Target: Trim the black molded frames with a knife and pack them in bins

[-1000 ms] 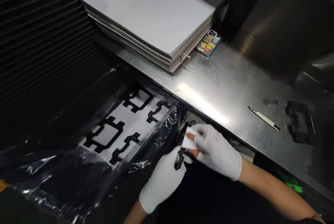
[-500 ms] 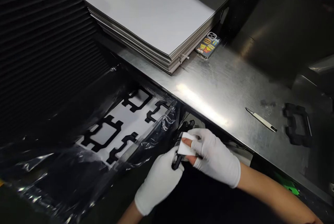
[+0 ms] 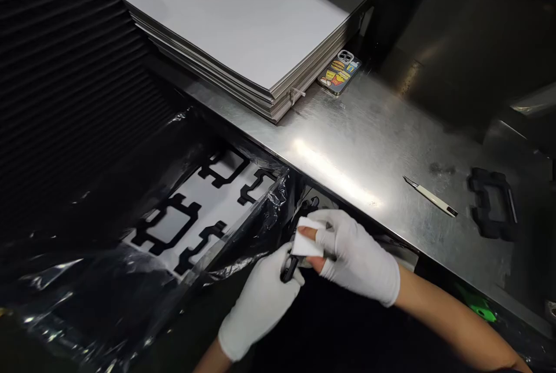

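My left hand (image 3: 263, 297), in a white glove, is closed around a black plastic part (image 3: 288, 269), most of which the gloves and cloth hide. My right hand (image 3: 354, 254) wears a white glove with thumb and finger tips bare. Between those fingers it pinches a small white wiping pad (image 3: 307, 240), which lies against the black part. Both hands are in front of the metal table's near edge. To their left, black frame-shaped parts (image 3: 168, 223) rest on a white sheet (image 3: 217, 202) inside a plastic-lined container.
A thick stack of white sheets (image 3: 243, 19) stands on the metal table (image 3: 360, 135). Beside it lies a phone (image 3: 339, 73) in a patterned case. Farther right are a utility knife (image 3: 430, 196) and a black frame part (image 3: 493, 204). Clear plastic film (image 3: 247, 257) lines the container.
The whole view has shifted slightly, so table items sit a little farther left. Both hands keep their grips, and the white pad stays against the black part.
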A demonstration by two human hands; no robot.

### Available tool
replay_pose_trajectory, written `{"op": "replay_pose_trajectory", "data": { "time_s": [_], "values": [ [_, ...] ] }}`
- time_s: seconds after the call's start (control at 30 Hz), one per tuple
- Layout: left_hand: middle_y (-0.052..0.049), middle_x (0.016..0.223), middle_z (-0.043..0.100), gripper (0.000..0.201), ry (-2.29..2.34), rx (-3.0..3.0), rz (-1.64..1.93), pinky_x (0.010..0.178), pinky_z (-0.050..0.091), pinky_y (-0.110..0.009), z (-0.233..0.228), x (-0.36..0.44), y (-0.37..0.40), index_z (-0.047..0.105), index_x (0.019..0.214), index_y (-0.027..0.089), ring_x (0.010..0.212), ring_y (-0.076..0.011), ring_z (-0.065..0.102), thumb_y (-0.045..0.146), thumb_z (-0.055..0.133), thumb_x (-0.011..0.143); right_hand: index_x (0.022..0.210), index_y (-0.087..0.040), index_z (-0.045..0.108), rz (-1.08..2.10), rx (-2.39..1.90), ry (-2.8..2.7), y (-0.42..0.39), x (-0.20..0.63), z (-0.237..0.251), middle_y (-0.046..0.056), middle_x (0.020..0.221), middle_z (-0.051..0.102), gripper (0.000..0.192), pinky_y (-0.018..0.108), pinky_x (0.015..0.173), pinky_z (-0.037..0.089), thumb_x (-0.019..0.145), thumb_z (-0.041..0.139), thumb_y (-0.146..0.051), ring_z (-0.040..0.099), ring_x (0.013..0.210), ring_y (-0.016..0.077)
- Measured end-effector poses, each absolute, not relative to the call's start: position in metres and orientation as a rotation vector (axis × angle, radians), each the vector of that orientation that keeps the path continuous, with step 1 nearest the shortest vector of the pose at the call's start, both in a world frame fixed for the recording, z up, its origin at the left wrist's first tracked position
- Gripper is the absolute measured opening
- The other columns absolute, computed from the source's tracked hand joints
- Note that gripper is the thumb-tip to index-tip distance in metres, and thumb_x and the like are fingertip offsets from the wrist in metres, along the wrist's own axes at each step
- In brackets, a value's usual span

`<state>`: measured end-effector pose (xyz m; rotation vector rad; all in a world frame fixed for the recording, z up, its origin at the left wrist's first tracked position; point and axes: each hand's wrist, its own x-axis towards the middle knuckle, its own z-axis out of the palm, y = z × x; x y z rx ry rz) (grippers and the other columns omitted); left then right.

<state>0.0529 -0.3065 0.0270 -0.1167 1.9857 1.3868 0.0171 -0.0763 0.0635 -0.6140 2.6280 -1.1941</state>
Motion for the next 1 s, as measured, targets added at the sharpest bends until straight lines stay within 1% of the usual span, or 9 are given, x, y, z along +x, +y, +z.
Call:
{"op": "replay_pose_trajectory", "data": {
  "time_s": [0.13, 0.27, 0.37, 0.47, 0.6, 0.67, 0.83, 0.93, 1.0],
  "values": [
    [-0.005, 0.093, 0.081, 0.026, 1.960, -0.164, 1.429, 0.095, 0.057, -0.043, 0.028, 0.050, -0.305, 0.072, 0.088, 0.024, 0.091, -0.0288, 0.075, 0.011, 0.059, 0.070, 0.148, -0.034, 0.067, -1.307, -0.235, 2.805, -0.068, 0.018, 0.072, 0.011, 0.147, 0.061, 0.044, 0.051, 0.107, 0.063, 0.104, 0.074, -0.034, 0.064, 0.132, 0.0306],
    [-0.008, 0.103, 0.083, 0.031, 2.001, -0.119, 1.595, 0.092, 0.059, -0.042, 0.025, 0.049, -0.304, 0.075, 0.101, 0.023, 0.098, -0.0326, 0.075, 0.022, 0.074, 0.071, 0.146, -0.030, 0.065, -1.426, -0.836, 2.366, -0.089, 0.031, 0.068, 0.007, 0.129, 0.069, 0.043, 0.037, 0.096, 0.065, 0.104, 0.072, -0.033, 0.070, 0.112, 0.0227],
    [-0.004, 0.088, 0.079, 0.019, 2.063, -0.125, 1.554, 0.079, 0.058, -0.036, 0.026, 0.047, -0.301, 0.073, 0.095, 0.024, 0.083, -0.0278, 0.073, 0.023, 0.073, 0.076, 0.146, -0.021, 0.061, -1.329, -0.946, 2.395, -0.101, 0.035, 0.059, 0.012, 0.124, 0.070, 0.037, 0.038, 0.092, 0.064, 0.109, 0.060, -0.027, 0.069, 0.105, 0.0225],
    [0.000, 0.070, 0.070, 0.008, 2.094, -0.174, 1.467, 0.067, 0.052, -0.031, 0.029, 0.046, -0.299, 0.069, 0.087, 0.025, 0.072, -0.0245, 0.068, 0.020, 0.068, 0.081, 0.149, -0.016, 0.056, -1.228, -0.825, 2.703, -0.100, 0.033, 0.056, 0.020, 0.132, 0.067, 0.041, 0.049, 0.097, 0.063, 0.111, 0.057, -0.030, 0.067, 0.115, 0.0300],
    [-0.002, 0.078, 0.073, 0.006, 2.019, -0.070, 1.543, 0.070, 0.054, -0.032, 0.027, 0.048, -0.300, 0.069, 0.090, 0.023, 0.077, -0.0255, 0.071, 0.024, 0.067, 0.084, 0.141, -0.021, 0.060, -1.359, -0.938, 2.554, -0.098, 0.032, 0.057, 0.014, 0.127, 0.069, 0.034, 0.045, 0.097, 0.063, 0.108, 0.061, -0.031, 0.069, 0.112, 0.0267],
    [-0.002, 0.078, 0.072, 0.005, 2.055, -0.070, 1.488, 0.068, 0.052, -0.031, 0.025, 0.049, -0.300, 0.067, 0.089, 0.023, 0.075, -0.0237, 0.068, 0.024, 0.065, 0.084, 0.140, -0.022, 0.060, -1.300, -0.954, 2.521, -0.097, 0.030, 0.056, 0.013, 0.124, 0.070, 0.033, 0.043, 0.095, 0.064, 0.107, 0.060, -0.028, 0.069, 0.107, 0.0250],
    [0.000, 0.075, 0.068, 0.009, 2.082, -0.087, 1.407, 0.066, 0.051, -0.030, 0.025, 0.047, -0.297, 0.066, 0.089, 0.023, 0.072, -0.0209, 0.063, 0.023, 0.061, 0.081, 0.145, -0.021, 0.057, -1.272, -0.823, 2.691, -0.095, 0.027, 0.053, 0.015, 0.133, 0.067, 0.041, 0.046, 0.098, 0.063, 0.106, 0.065, -0.031, 0.067, 0.120, 0.0287],
    [-0.001, 0.075, 0.069, 0.006, 2.013, -0.023, 1.470, 0.069, 0.054, -0.032, 0.024, 0.045, -0.296, 0.064, 0.084, 0.023, 0.074, -0.0221, 0.065, 0.028, 0.061, 0.082, 0.142, -0.019, 0.056, -1.305, -1.060, 2.510, -0.095, 0.025, 0.050, 0.012, 0.124, 0.070, 0.039, 0.039, 0.094, 0.064, 0.105, 0.066, -0.026, 0.069, 0.107, 0.0217],
    [0.000, 0.072, 0.067, 0.004, 2.061, -0.065, 1.381, 0.067, 0.053, -0.032, 0.023, 0.045, -0.296, 0.062, 0.081, 0.023, 0.071, -0.0214, 0.064, 0.024, 0.058, 0.079, 0.139, -0.018, 0.056, -1.232, -1.023, 2.605, -0.095, 0.022, 0.049, 0.012, 0.118, 0.070, 0.034, 0.039, 0.088, 0.065, 0.107, 0.062, -0.025, 0.069, 0.098, 0.0214]
  ]
}}
